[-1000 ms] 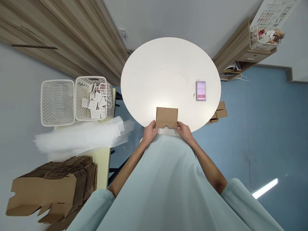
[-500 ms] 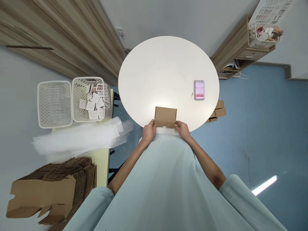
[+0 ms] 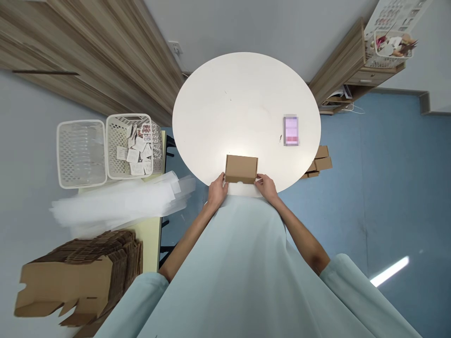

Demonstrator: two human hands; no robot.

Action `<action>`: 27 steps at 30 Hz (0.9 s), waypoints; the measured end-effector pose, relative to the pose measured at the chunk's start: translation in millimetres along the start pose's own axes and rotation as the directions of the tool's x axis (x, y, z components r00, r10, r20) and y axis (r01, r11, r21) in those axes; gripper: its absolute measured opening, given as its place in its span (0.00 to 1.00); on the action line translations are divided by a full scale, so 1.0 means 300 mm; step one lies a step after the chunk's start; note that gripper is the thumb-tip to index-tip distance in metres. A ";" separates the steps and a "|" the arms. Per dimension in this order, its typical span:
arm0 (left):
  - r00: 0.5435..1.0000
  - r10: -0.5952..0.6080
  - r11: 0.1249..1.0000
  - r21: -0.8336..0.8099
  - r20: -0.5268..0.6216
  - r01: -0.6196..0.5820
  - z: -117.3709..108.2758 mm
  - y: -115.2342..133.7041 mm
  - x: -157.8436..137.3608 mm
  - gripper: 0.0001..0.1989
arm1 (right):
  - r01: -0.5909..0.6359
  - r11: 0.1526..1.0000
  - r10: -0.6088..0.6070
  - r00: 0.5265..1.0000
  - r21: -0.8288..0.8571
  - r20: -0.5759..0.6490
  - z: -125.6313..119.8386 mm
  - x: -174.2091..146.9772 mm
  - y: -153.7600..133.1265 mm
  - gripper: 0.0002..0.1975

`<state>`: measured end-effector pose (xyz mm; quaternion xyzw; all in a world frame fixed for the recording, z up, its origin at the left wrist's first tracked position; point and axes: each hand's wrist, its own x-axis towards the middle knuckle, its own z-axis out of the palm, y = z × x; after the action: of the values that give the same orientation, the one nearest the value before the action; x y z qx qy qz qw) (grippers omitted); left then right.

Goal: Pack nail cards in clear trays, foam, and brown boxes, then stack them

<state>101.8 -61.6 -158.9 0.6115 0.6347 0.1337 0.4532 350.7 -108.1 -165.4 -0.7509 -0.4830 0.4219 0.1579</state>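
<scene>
A small brown cardboard box [image 3: 241,167] rests near the front edge of the round white table [image 3: 243,103], its lid down and its front face toward me. A half-round notch shows at the middle of its lower front edge. My left hand [image 3: 217,191] grips the front left corner, with fingers along the side and the thumb at the front. At the front right corner, my right hand [image 3: 267,187] holds the box with its fingers and thumb. The inside of the box is hidden.
A blurred phone-like thing [image 3: 291,130] lies on the table's right. To the left stand white baskets [image 3: 128,117], translucent white sheets [image 3: 116,202] and stacked flat cardboard boxes [image 3: 66,286]. More brown boxes [image 3: 323,163] sit low beyond the table's right edge.
The front edge of the lid has come down a little, and the front face looks shorter. Both hands remain at the box's front corners with only slight finger shifts.
</scene>
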 end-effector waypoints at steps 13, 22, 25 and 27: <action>0.989 0.040 0.976 -0.208 -0.142 -0.069 -0.078 0.116 -0.070 0.22 | 0.077 0.934 -0.057 0.996 0.349 -0.067 -0.142 -0.078 -0.085 0.19; 0.990 -0.125 0.934 -0.344 -0.067 0.094 -0.078 0.108 -0.071 0.24 | -0.012 0.944 0.015 1.000 0.329 -0.005 -0.198 -0.077 -0.079 0.22; 0.987 -0.155 0.922 -0.364 -0.044 0.128 -0.075 0.107 -0.078 0.25 | -0.017 0.938 0.006 0.999 0.347 0.034 -0.201 -0.071 -0.062 0.25; 0.987 -0.157 0.917 -0.376 -0.035 0.133 -0.073 0.109 -0.081 0.26 | -0.018 0.936 0.006 0.999 0.351 0.036 -0.202 -0.066 -0.056 0.27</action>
<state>103.1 -67.9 -113.0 0.4610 0.6555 0.2375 0.5490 384.7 -106.5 -109.0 -0.7061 -0.3982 0.5152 0.2782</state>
